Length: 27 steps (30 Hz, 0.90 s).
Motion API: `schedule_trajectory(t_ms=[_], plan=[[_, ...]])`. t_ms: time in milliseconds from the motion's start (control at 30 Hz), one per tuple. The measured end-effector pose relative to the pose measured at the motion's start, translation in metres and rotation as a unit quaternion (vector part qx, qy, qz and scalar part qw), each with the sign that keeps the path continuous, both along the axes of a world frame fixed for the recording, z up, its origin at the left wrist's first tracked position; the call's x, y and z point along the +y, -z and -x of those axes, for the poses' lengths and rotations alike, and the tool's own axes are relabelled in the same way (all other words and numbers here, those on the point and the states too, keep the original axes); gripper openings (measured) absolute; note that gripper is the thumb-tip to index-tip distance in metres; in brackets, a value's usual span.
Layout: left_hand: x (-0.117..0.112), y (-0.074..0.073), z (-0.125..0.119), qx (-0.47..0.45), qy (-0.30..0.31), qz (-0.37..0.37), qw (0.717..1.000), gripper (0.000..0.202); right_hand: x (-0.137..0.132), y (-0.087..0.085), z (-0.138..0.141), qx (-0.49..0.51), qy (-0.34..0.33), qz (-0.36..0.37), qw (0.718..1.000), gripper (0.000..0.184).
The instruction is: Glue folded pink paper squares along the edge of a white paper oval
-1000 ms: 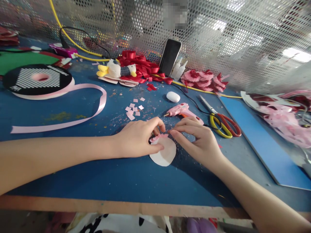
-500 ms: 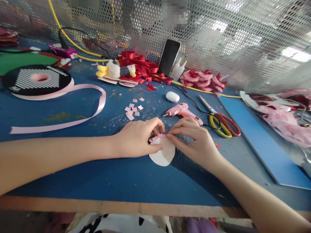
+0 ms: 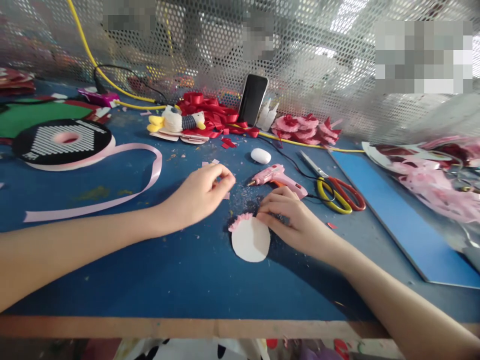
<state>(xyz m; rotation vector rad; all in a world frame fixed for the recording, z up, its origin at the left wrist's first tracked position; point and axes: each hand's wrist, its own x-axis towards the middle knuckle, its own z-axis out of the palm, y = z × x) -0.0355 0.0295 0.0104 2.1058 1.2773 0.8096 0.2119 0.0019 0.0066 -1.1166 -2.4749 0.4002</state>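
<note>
A round white disc (image 3: 250,242) lies on the blue table, with a short frill of gathered pink ribbon (image 3: 240,221) along its upper left edge. The fingers of my right hand (image 3: 290,217) are pinched at the disc's upper right rim, beside the end of the frill. Away from the disc, up and to the left, my left hand (image 3: 200,192) is closed, thumb and forefinger pressed together; anything between them is too small to make out. Small pink ribbon squares (image 3: 210,162) lie under and behind this hand, mostly hidden by it.
Behind my right hand lie a pink glue gun (image 3: 275,175), a white oval object (image 3: 261,156) and scissors (image 3: 337,192). A ribbon spool (image 3: 63,145) trails pink ribbon at left. Red ribbon (image 3: 210,112), a plush toy (image 3: 176,120) and a phone (image 3: 254,100) stand along the mesh.
My left hand has let go of the disc and moved up and left to the pink squares. The frill is now uncovered. My right hand stays by the disc's rim.
</note>
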Motion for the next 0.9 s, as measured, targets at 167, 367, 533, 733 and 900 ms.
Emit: schedule_trajectory(t_ms=[167, 367, 533, 733, 900], plan=[[0.028, -0.005, 0.017, 0.169, 0.0, -0.062, 0.984, 0.032, 0.001, -0.003, -0.002, 0.025, 0.027, -0.073, 0.997, 0.029], [0.023, -0.001, 0.014, 0.218, 0.082, -0.095, 0.968, 0.024, 0.014, -0.004, -0.021, -0.014, 0.229, -0.208, 0.951, 0.03], [0.02, 0.002, 0.013, 0.201, 0.096, -0.121, 0.967, 0.017, 0.027, 0.009, -0.033, -0.083, 0.312, -0.167, 0.931, 0.044], [0.025, 0.011, 0.009, 0.156, 0.083, -0.104, 0.979, 0.01, 0.039, 0.021, -0.04, -0.173, 0.296, -0.11, 0.933, 0.042], [0.016, 0.02, -0.003, 0.11, 0.072, -0.094, 0.987, 0.008, 0.04, 0.017, -0.039, -0.171, 0.311, -0.088, 0.931, 0.036]])
